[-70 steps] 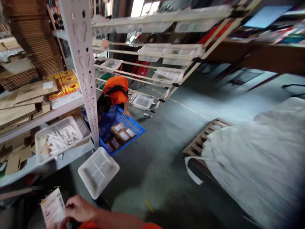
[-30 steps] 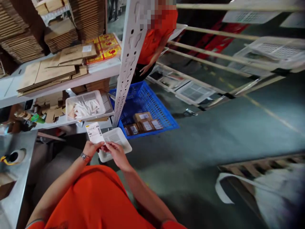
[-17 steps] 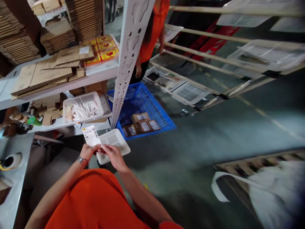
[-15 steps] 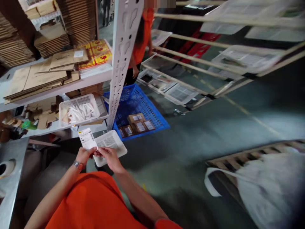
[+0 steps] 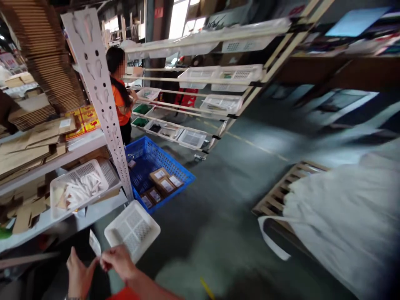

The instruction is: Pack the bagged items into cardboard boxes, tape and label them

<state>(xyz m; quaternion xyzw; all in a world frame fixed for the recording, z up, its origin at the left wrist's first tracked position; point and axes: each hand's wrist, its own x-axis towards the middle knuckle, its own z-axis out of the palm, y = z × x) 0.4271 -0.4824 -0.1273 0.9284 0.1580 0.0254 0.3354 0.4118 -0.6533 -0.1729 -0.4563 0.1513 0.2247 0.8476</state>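
A white printed label (image 5: 94, 243) is seen nearly edge-on, its print unreadable at this angle. My right hand (image 5: 120, 261) is closed, with thumb and fingers pinched at the label's lower end. Just left of it, my left hand (image 5: 79, 273) is open, its thumb stretched toward the right fingertips and its fingers raised. Whether the left thumb touches the label I cannot tell. Beyond my hands a shallow white plastic basket (image 5: 133, 229) sits tilted in view, with a gridded bottom.
A blue crate (image 5: 184, 182) holds several labelled cartons (image 5: 164, 183). Left stands a shelf post (image 5: 106, 100), with a white basket (image 5: 53, 204) of white rolled pieces and flattened cardboard (image 5: 28, 141). A person (image 5: 120, 100) stands by a tray rack (image 5: 215, 135). Right is a pallet (image 5: 271, 196).
My view has swung up and right, so my hands sit lower in it. The left hand has opened off the label, which has turned from face-on to nearly edge-on.
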